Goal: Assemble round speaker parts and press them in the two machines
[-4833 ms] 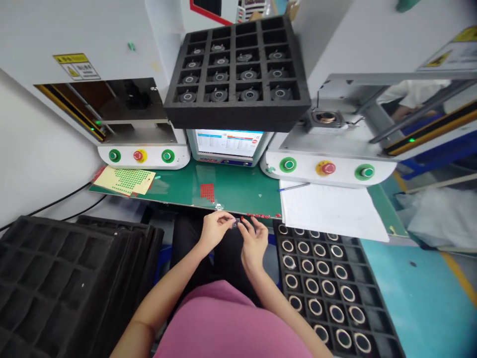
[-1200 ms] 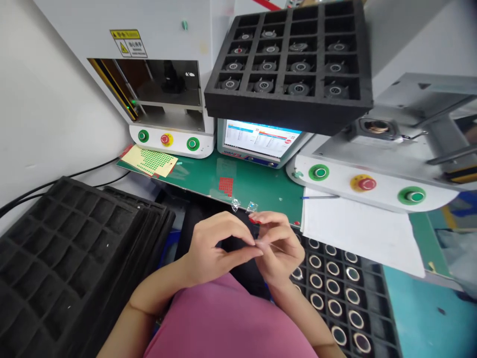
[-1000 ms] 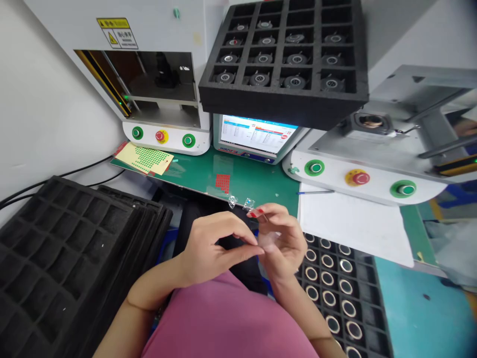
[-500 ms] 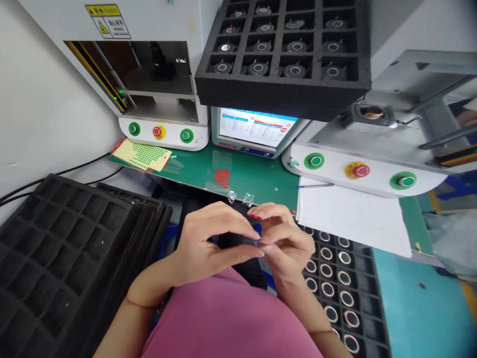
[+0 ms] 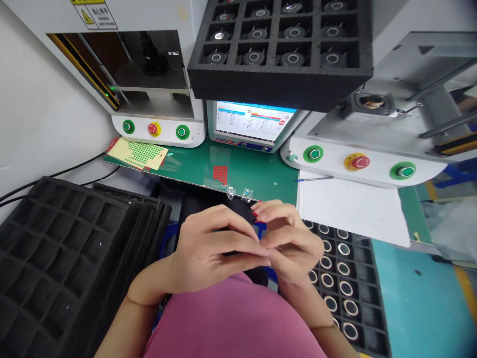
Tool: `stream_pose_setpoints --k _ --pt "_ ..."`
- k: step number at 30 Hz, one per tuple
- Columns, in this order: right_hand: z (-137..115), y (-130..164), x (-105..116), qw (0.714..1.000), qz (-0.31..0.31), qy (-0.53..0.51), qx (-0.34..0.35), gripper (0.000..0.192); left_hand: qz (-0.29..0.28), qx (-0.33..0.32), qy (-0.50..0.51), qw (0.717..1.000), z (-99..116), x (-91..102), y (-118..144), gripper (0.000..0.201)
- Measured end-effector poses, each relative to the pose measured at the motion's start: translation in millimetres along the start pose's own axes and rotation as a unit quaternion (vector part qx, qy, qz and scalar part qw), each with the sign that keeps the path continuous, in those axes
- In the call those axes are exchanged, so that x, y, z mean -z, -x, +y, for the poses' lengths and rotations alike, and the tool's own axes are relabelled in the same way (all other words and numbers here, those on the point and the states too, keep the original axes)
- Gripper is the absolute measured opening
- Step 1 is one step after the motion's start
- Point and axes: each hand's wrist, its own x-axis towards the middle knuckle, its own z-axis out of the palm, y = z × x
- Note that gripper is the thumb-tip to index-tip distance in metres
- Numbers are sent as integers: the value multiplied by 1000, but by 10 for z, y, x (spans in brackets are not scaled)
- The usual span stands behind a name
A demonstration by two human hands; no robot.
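Both hands meet in front of the body, just below the near edge of the green bench mat. Left hand has thumb and forefinger pinched toward the right hand, whose fingers curl in to meet them; fingertips touch at the centre. Whatever is pinched between them is too small and too covered by the fingers to make out, so the contents of either grip cannot be told; only a dark shape shows under the left fingers. Two small clear plastic bits lie on the mat edge, just beyond the fingertips and slightly left of the right hand, with both hands about equally near. A patch of red dots sits further back on the mat. A black tray of rings lies to the right and below the right hand, partly cut off by the arm. Stacked empty black trays are well apart to the left. Behind: a screen, a foam tray of round parts, a white sheet with a pen, a yellow sticker sheet
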Motion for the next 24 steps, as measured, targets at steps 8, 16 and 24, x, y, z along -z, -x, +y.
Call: stream_pose_setpoints --k 8,16,24 --pt "-44 13 101 998 -28 57 7 7 -18 16 -15 1000 53 29 -13 3" --pt "-75 -63 159 993 -62 88 57 6 -37 33 24 999 34 37 -34 11" --pt "-155 -176 211 983 -117 118 79 6 -71 56 28 996 70 74 -36 7"
